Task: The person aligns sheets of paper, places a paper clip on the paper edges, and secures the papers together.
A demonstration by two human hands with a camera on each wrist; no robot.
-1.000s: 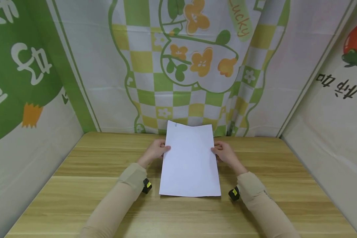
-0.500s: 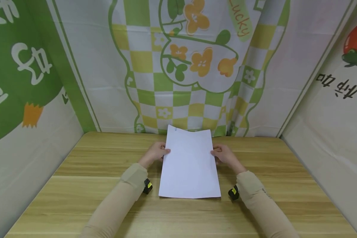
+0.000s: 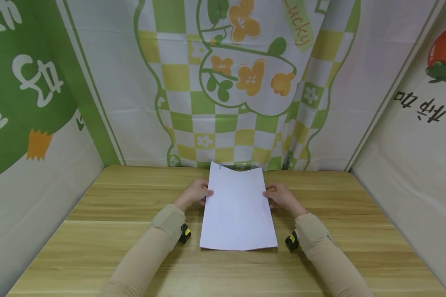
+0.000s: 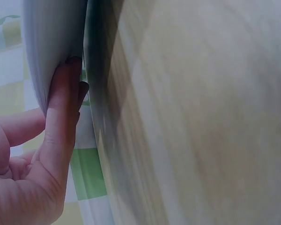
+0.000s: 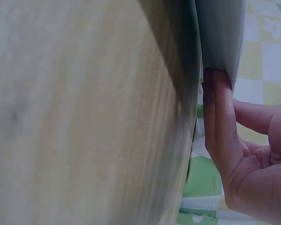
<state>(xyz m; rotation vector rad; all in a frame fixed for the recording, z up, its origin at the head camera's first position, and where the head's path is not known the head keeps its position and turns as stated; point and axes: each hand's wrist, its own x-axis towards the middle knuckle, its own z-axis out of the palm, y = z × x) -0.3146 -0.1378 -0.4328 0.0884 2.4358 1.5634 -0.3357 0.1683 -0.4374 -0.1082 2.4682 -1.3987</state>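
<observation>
A stack of white paper sheets (image 3: 239,210) is held between my two hands over the wooden table, its far edge sagging in the middle. A small paper clip (image 3: 220,167) sits at its far left corner. My left hand (image 3: 197,192) pinches the left edge, thumb on top and fingers underneath. On the opposite edge my right hand (image 3: 280,194) pinches the same way. Both wrist views show the fingers (image 4: 63,108) reaching under the paper (image 4: 51,37), with the table surface below them. In the right wrist view, the right hand's fingers (image 5: 222,112) press the underside.
The wooden table (image 3: 115,247) runs back to a checked green and yellow curtain (image 3: 226,123) right behind the paper. Printed cloth walls stand at the left and right sides. Black wrist cameras (image 3: 185,233) hang under both forearms.
The paper's far edge has come down and toward me, and its middle sags more. Both hands have lowered slightly with it, keeping their pinch on the side edges.
</observation>
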